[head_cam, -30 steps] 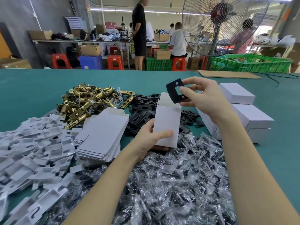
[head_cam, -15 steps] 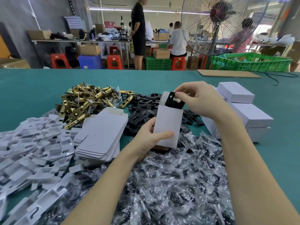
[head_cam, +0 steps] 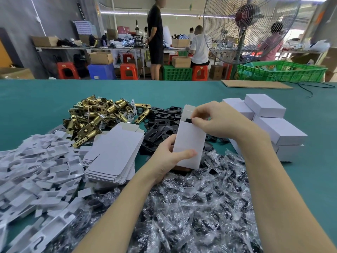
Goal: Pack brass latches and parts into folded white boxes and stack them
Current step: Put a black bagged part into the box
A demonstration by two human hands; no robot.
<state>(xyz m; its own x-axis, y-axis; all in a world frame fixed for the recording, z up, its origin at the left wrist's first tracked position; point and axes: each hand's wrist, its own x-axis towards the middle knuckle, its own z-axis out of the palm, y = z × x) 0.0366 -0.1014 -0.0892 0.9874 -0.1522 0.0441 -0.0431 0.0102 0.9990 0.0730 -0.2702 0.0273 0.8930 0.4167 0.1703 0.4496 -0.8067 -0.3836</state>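
We could barely see the black plate [head_cam: 188,120], most of it sunk inside the open top of the white box [head_cam: 188,143] and pinched by our right hand [head_cam: 218,121], while the bagged parts [head_cam: 191,207] in crinkled plastic were too blurred to identify. The teal table [head_cam: 36,99] ran out to a workshop with a standing fan [head_cam: 244,28], red stools and a green crate. Our left hand [head_cam: 167,157] gripped the box upright near its base, brass latches [head_cam: 98,115] heaped far-left of it, flat boxes [head_cam: 114,154] beside, closed boxes [head_cam: 269,121] stacked right.
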